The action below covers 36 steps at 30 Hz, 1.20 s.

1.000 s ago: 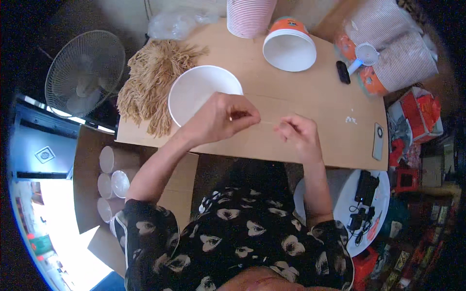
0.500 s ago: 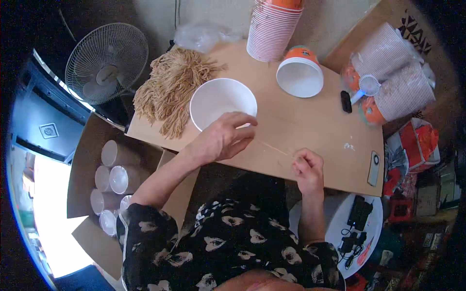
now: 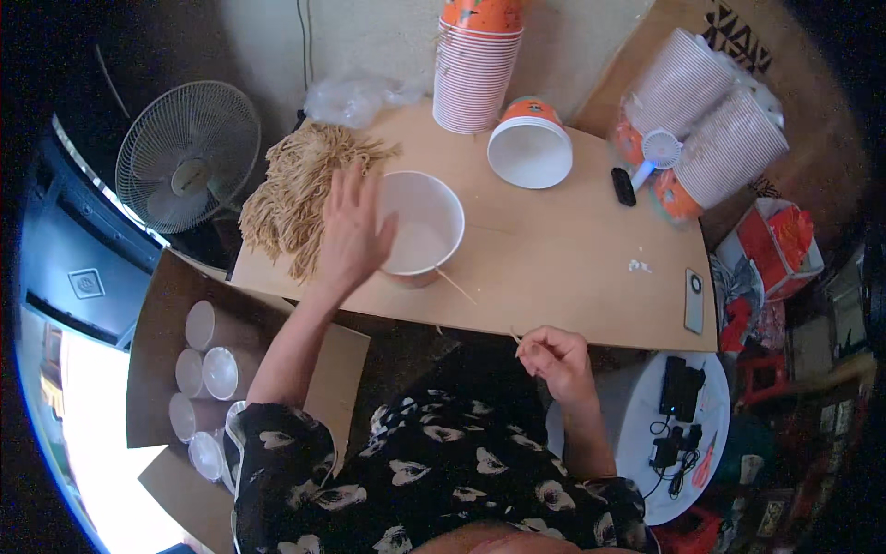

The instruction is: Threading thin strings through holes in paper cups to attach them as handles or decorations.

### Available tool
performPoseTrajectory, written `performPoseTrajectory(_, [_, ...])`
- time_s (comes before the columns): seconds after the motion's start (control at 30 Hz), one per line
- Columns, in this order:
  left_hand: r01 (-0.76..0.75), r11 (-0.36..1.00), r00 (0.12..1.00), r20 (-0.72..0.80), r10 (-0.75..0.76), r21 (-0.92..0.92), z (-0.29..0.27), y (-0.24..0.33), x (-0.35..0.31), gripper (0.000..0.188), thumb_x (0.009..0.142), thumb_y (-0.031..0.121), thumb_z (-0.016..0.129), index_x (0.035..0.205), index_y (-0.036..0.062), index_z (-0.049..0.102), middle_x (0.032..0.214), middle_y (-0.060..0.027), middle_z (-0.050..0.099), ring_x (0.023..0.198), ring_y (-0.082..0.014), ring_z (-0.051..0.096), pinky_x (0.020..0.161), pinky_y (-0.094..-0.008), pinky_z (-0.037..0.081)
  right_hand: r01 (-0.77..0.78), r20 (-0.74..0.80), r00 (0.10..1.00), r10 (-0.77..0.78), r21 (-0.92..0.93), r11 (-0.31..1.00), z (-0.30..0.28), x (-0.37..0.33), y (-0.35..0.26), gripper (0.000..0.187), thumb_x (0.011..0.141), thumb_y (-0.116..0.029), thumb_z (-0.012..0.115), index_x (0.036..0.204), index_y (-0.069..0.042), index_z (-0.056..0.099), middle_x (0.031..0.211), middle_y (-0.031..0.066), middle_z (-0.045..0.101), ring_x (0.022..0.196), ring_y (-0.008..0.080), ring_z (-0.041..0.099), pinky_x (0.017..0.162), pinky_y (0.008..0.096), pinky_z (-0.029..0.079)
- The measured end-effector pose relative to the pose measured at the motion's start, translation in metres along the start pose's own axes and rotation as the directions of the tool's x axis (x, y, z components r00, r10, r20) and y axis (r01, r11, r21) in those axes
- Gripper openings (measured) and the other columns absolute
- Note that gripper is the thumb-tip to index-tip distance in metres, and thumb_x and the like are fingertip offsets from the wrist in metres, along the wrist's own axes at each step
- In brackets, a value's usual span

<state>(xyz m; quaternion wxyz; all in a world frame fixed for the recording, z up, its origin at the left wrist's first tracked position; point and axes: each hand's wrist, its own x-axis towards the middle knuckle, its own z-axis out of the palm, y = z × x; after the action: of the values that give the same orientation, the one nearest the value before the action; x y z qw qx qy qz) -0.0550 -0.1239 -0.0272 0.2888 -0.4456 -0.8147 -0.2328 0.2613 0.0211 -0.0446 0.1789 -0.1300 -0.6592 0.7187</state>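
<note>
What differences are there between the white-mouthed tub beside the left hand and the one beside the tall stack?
The near tub stands upright; the far tub is tipped, mouth toward the person. The far tub shows an orange outer wall; the near tub shows mostly its inside. Both have round mouths and whitish insides.

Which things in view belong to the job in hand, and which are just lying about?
In use, seemingly:
tan strand pile and white tub, by the left hand
thin strand, in the right hand

Lying about, seemingly:
caged fan
handheld fan
clear plastic bag
</note>
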Motion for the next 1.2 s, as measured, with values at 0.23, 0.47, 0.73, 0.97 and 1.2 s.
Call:
performPoseTrajectory(0.23, [0.084,0.952,0.933,0.358,0.028,-0.293,0.045,-0.045,0.054,0.046,0.074,-0.007,0.055,0.117,0.0050,0.063,0.103,-0.0227,0.068,0.098,-0.0380,0.067,0.083,-0.0450,0.053,-0.029,-0.030,0.999,0.017,-0.484,0.875,-0.022,-0.058,-0.041,0.010,0.093,-0.008,0.063,0.093,0.000,0.069,0.072,0.0016,0.063,0.063,0.0072,0.057,0.059,0.0228,0.046])
performPoseTrajectory(0.47, [-0.265,0.815,0.815,0.332,0.475,-0.515,0.086,0.012,0.119,0.035,0.075,-0.010,0.051,0.102,0.0049,0.068,0.100,-0.0153,0.071,0.092,-0.0342,0.069,0.079,-0.0401,0.055,-0.001,-0.092,0.994,-0.057,-0.532,0.847,-0.024,-0.110,-0.048,0.006,0.089,-0.006,0.066,0.089,-0.001,0.070,0.073,0.0035,0.065,0.062,0.0073,0.057,0.056,0.0229,0.045])
performPoseTrajectory(0.73, [-0.338,0.589,0.843,0.043,0.537,-0.734,0.036,0.113,0.069,0.035,0.082,-0.003,0.059,0.113,0.0094,0.068,0.112,-0.0146,0.069,0.112,-0.0329,0.062,0.091,-0.0403,0.052,0.083,-0.036,0.994,-0.103,-0.355,0.931,0.026,-0.046,-0.016,0.010,0.094,-0.008,0.062,0.095,0.000,0.069,0.071,0.0018,0.063,0.060,0.0057,0.056,0.056,0.0216,0.045])
performPoseTrajectory(0.97, [0.123,0.425,0.820,0.334,0.466,-0.897,-0.069,0.129,-0.043,0.040,0.080,0.012,0.079,0.116,0.0009,0.065,0.103,-0.0114,0.071,0.089,-0.0217,0.071,0.074,-0.0327,0.056,0.081,-0.039,0.995,-0.092,-0.230,0.970,0.031,-0.016,0.006,0.013,0.096,-0.010,0.061,0.098,0.002,0.067,0.074,-0.0003,0.061,0.063,0.0043,0.053,0.057,0.0208,0.044])
performPoseTrajectory(1.2, [0.101,0.516,0.912,0.286,0.293,-0.851,-0.066,0.110,-0.079,0.015,0.080,-0.001,0.073,0.094,0.0007,0.071,0.083,-0.0115,0.068,0.076,-0.0279,0.067,0.067,-0.0347,0.054,0.059,-0.078,0.993,-0.087,-0.305,0.950,0.034,-0.016,0.006,0.011,0.093,-0.008,0.064,0.094,0.002,0.067,0.075,0.0004,0.064,0.064,0.0051,0.056,0.058,0.0216,0.046])
